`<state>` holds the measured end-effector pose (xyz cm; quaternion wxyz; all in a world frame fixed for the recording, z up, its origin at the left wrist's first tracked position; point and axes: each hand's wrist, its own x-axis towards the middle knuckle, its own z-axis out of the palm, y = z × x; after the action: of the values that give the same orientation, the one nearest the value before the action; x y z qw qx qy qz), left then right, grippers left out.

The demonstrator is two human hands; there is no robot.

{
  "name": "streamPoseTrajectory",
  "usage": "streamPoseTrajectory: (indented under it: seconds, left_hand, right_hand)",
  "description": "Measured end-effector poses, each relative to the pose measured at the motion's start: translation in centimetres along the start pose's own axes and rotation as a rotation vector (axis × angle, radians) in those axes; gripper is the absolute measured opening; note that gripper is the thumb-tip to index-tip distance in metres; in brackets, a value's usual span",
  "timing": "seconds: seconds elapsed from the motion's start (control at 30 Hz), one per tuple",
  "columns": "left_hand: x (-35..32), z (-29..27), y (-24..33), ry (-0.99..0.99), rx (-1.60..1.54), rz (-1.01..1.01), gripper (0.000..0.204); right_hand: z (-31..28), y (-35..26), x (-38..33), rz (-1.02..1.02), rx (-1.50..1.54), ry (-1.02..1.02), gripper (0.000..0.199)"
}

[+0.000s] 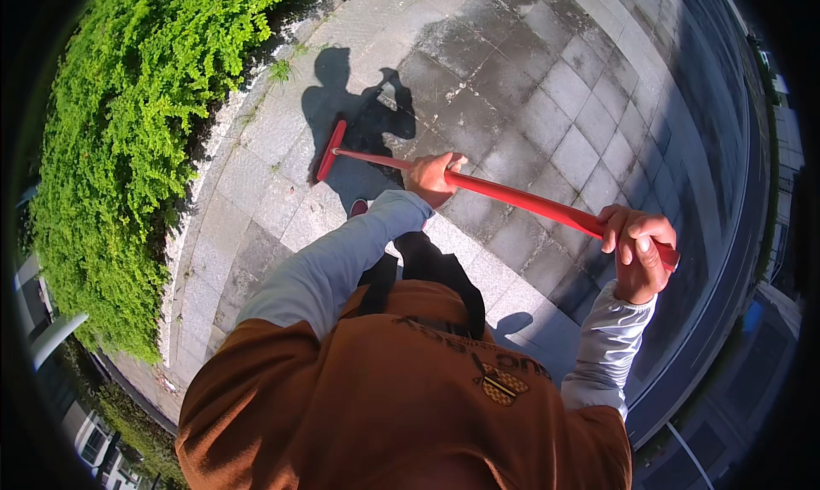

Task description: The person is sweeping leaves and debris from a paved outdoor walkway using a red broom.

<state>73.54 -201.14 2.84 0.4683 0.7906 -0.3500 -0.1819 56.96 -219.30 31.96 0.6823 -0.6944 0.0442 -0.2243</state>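
Broom [512, 198] gripped at two points over sunlit paving [574, 160]

The red broom is held aslant in front of the body, its head [331, 151] being placed ahead and to the left, its butt end to the right. By the left hand [434, 178] the shaft [555, 212] is clasped partway along; by the right hand [639, 244] it is clamped close to the upper end, only a short stub being left beyond the grip. Both hands are closed on the one shaft and are set well apart, presumably so that the lower grip can serve as a pivot and the upper one as a lever. By the slant, the head is probably brought to the side without the feet being crowded. Whether the paving is actually touched by the head cannot be told.

The forearms are covered by pale grey sleeves [320, 255], perhaps as a guard against the strong sun, by which a dark shadow [346, 106] is cast just beside the head. The paving is bordered on the left by a hedge [171, 72].

Counted: one broom, two hands, two sleeves, one brown shirt [367, 405] and one hedge. Only one shoe [359, 207] can be made out, its tip being seen past the left forearm. The slabs are too many, and too distorted toward the rim, to be counted reliably.
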Motion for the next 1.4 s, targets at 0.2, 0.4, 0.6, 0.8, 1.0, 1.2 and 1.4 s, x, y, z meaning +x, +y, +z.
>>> streamPoseTrajectory:
  seconds: [0.2,0.4,0.6,0.8,1.0,1.2,1.4]
  left_hand:
    - [4.3,3.6,12.7,-0.19,-0.27,0.138,0.019]
    - [3.7,3.9,2.8,-0.156,-0.287,0.072,0.016]
    - [-1.0,-3.3,-2.9,-0.089,0.077,-0.094,0.019]
    - [6.6,-5.7,6.2,0.039,-0.215,0.018,0.027]
    - [8.7,-11.7,-3.8,-0.23,-0.182,0.014,0.026]
    - [-9.9,-24.5,-21.9,0.143,0.011,-0.237,0.018]
    - [-16.1,-33.7,-25.7,0.202,0.237,-0.481,0.02]
  right_hand:
    - [-4.0,-10.6,6.1,-0.329,-0.221,-0.644,0.015]
    - [2.5,-2.4,6.6,-0.169,-0.176,-0.445,0.019]
    - [0.8,2.8,4.2,0.071,0.008,-0.205,0.014]
    - [2.5,-5.9,12.3,-0.341,-0.175,-0.494,0.007]
    - [15.3,-1.6,16.9,-0.364,-0.269,-0.612,0.012]
    - [28.3,12.7,14.3,0.132,-0.013,-0.66,0.008]
    - [34.8,15.5,17.4,0.447,0.019,-0.65,0.012]
